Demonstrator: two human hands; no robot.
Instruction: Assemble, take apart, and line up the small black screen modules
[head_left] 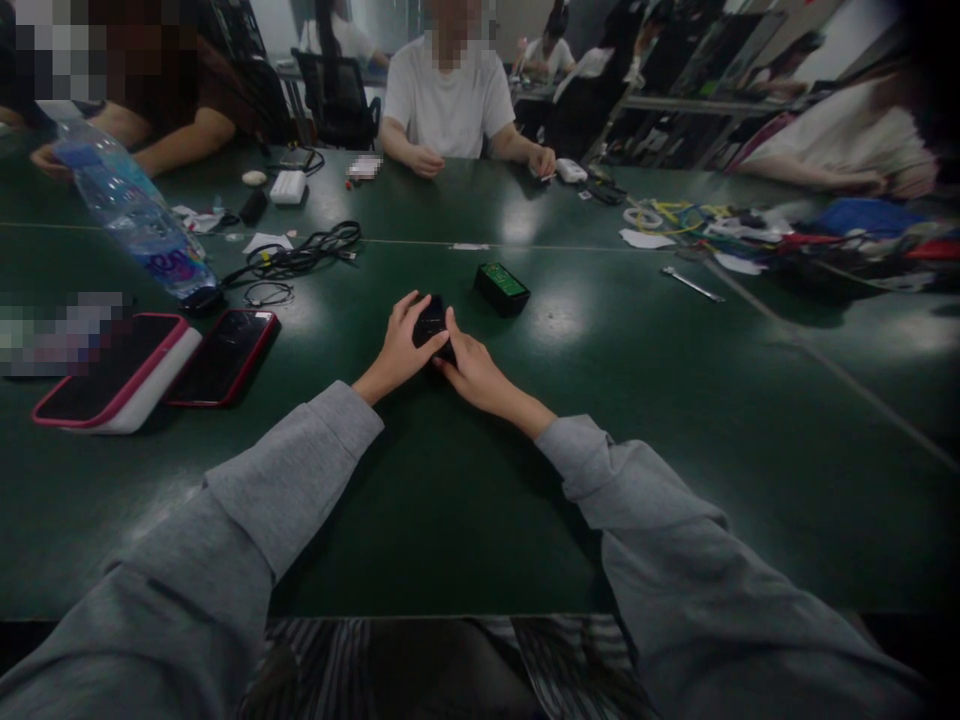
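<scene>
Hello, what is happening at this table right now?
A person in grey sleeves holds a small black device on the green table with both hands, left hand and right hand. A green-topped box sits just beyond. Two phones lie to the left. Other people sit across.

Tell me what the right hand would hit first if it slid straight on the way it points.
The right hand points up-left, so it meets the small black device it already touches.
</scene>
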